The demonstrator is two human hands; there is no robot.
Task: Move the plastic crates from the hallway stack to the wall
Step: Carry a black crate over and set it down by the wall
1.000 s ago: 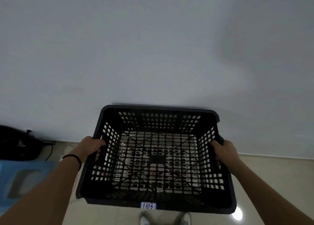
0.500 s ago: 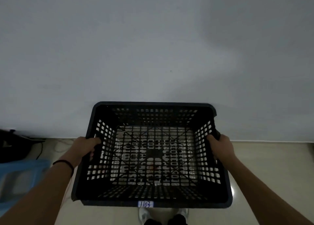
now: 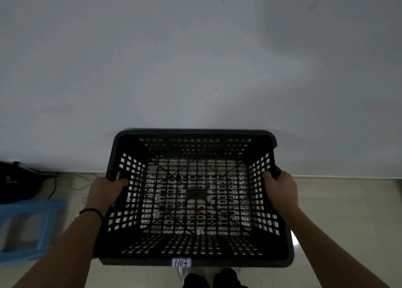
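Note:
A black perforated plastic crate (image 3: 193,259) hangs in front of me above the floor, empty, with a small white label reading 1103 on its near rim. My left hand (image 3: 104,192) grips the crate's left wall and wears a thin black band at the wrist. My right hand (image 3: 280,190) grips the right wall at its handle opening. The crate's far rim lies close to the pale wall (image 3: 195,59); whether it touches the wall cannot be told. Light floor shows through the lattice bottom.
A blue plastic stool (image 3: 30,229) stands on the beige tiled floor (image 3: 348,211) at the left. A dark object (image 3: 17,183) with thin cables lies by the wall behind the stool. My shoes (image 3: 208,277) show under the crate's near rim.
The crate has swung level and squared up to the wall, and the view has tilted a little downwards. Both hands keep their grip on its sides.

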